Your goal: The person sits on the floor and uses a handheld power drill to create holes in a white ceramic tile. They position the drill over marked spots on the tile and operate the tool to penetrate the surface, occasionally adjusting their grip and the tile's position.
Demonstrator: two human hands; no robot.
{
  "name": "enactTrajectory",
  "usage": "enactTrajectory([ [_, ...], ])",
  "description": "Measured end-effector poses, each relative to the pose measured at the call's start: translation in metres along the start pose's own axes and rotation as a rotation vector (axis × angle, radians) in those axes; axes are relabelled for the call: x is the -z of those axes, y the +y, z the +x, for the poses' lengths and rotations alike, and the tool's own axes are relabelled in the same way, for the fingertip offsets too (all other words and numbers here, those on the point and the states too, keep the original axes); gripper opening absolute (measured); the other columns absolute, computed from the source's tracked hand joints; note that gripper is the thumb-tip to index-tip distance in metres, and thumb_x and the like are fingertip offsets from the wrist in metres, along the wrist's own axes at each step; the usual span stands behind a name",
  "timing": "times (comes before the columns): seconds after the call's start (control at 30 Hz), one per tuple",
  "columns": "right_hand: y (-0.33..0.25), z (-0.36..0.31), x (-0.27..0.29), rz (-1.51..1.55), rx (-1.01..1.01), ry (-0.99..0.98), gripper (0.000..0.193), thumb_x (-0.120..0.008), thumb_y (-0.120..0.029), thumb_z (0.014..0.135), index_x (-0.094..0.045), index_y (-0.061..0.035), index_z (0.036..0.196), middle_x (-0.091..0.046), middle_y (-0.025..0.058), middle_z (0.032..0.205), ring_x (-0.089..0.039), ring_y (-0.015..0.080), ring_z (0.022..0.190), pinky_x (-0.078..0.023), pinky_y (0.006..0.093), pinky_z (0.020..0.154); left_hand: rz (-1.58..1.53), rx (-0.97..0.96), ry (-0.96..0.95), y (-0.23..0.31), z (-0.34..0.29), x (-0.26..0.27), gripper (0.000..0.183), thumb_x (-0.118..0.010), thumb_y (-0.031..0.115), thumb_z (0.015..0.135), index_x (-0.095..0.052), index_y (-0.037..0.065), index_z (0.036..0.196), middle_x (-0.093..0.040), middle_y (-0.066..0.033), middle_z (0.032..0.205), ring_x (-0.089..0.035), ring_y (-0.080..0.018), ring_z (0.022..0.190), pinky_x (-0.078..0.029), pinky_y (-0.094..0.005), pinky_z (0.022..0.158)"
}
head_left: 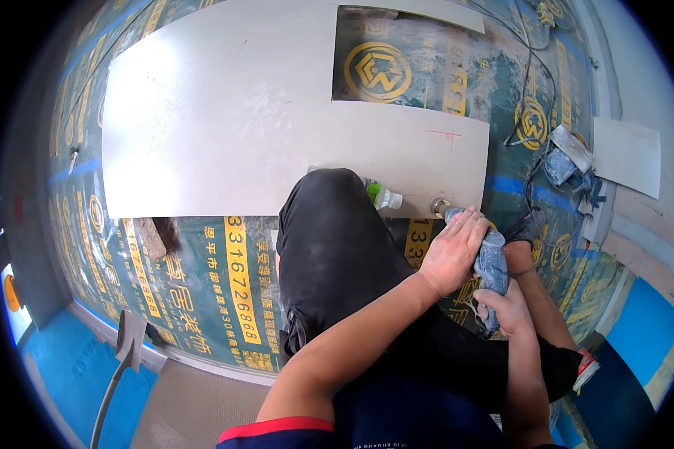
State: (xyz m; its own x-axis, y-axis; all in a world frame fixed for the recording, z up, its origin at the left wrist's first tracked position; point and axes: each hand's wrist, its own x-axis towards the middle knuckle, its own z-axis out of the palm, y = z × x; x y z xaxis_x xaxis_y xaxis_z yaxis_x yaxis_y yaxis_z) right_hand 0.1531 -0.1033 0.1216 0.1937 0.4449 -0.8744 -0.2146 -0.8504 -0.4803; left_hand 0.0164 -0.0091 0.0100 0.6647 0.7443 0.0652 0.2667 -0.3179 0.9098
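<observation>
My left hand (pixel 453 251) is wrapped over the front of a dusty blue angle grinder (pixel 491 258). Behind it, my right hand (pixel 505 307) grips the tool's rear body. A short round core bit (pixel 439 206) at the tool's front end is at the near edge of a large pale tile (pixel 225 112), close to its right corner; whether it touches is unclear. The tile has a rectangular cut-out at its far right and a red cross mark near its right edge. Beside my bent knee, a plastic bottle (pixel 383 196) with a green label lies on the tile, partly hidden.
Printed green protective sheeting (pixel 202 299) covers the floor. Another dusty power tool (pixel 560 163) lies to the right, near a cable (pixel 530 75) and a white tile piece (pixel 627 153). A shovel (pixel 129 340) rests at the lower left. A small block (pixel 151 238) sits by the tile's near edge.
</observation>
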Motion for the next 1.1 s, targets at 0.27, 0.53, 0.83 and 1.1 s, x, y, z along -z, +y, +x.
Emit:
enactTrajectory([
  [0.27, -0.0008, 0.0006, 0.0025, -0.036, -0.007, 0.002, 0.034, -0.075, -0.008, 0.086, -0.067, 0.0016, 0.119, -0.063, 0.0032, 0.072, -0.057, 0.0114, 0.056, -0.045, 0.0277, 0.054, 0.013, 0.006, 0.005, 0.0002, -0.001, -0.0026, 0.084, -0.086, 0.012, 0.067, -0.048, -0.001, 0.141, -0.057, -0.0211, 0.144, -0.048, -0.0401, 0.146, -0.038, -0.0487, 0.125],
  [0.53, -0.0014, 0.0007, 0.0019, -0.049, 0.016, -0.01, 0.035, -0.075, -0.009, 0.086, -0.068, 0.0012, 0.12, -0.063, 0.003, 0.071, -0.057, 0.011, 0.057, -0.045, 0.0277, 0.054, -0.009, 0.004, 0.021, -0.0001, -0.0002, 0.0001, 0.083, -0.086, 0.013, 0.067, -0.049, 0.0, 0.141, -0.057, -0.0208, 0.143, -0.05, -0.0397, 0.145, -0.039, -0.0479, 0.124],
  [0.83, 0.0012, 0.001, 0.0019, -0.027, 0.024, -0.02, 0.035, -0.075, -0.01, 0.087, -0.068, 0.0018, 0.119, -0.063, 0.0024, 0.074, -0.057, 0.0103, 0.057, -0.045, 0.0275, 0.054, -0.005, -0.004, 0.024, -0.0017, -0.0008, -0.0008, 0.083, -0.087, 0.012, 0.066, -0.049, 0.001, 0.139, -0.058, -0.0203, 0.142, -0.05, -0.04, 0.145, -0.039, -0.0487, 0.124],
  [1.1, 0.003, 0.0022, 0.0033, -0.064, 0.034, -0.034, 0.035, -0.075, -0.006, 0.086, -0.065, 0.0009, 0.119, -0.062, 0.0025, 0.077, -0.058, 0.0121, 0.055, -0.046, 0.0277, 0.052, -0.014, -0.011, 0.022, -0.002, -0.0009, -0.0005, 0.085, -0.089, 0.012, 0.064, -0.049, 0.001, 0.139, -0.058, -0.0198, 0.142, -0.05, -0.0398, 0.145, -0.039, -0.0489, 0.124],
])
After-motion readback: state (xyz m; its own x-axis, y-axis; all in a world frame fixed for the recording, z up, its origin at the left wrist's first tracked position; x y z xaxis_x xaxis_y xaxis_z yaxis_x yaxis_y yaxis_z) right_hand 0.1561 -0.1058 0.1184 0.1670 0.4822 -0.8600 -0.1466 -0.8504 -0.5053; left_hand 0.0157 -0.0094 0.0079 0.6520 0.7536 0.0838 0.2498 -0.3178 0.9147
